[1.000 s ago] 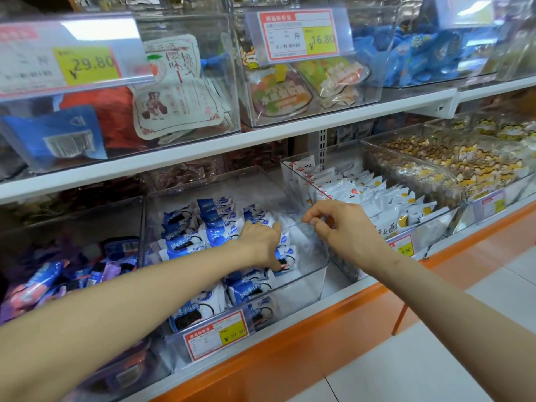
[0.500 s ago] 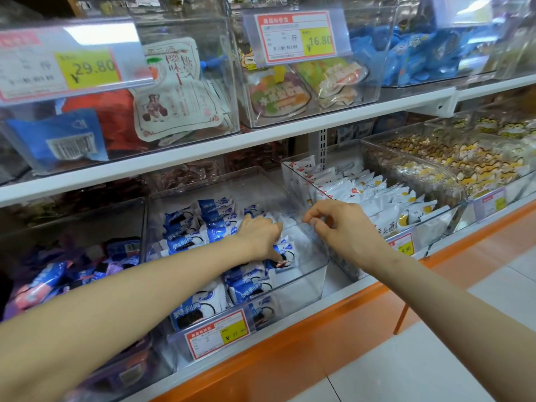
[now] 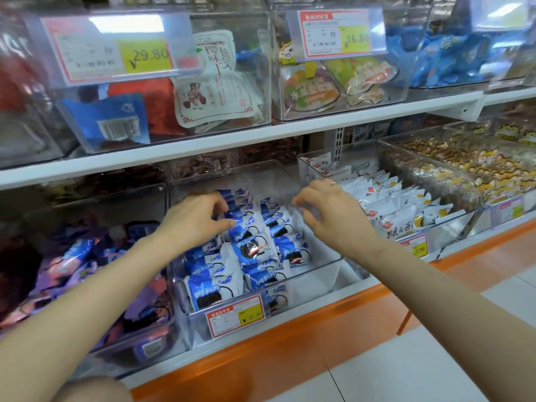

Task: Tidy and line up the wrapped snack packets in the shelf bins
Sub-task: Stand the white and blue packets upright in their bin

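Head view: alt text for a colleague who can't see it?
Left hand pinches a blue-and-white snack packet at the back of a clear shelf bin holding rows of them; right hand hovers over the bin's right side, fingers curled.

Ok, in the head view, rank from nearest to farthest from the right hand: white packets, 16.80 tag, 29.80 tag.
1. white packets, just right of the right hand.
2. 16.80 tag, straight above.
3. 29.80 tag, far upper left.
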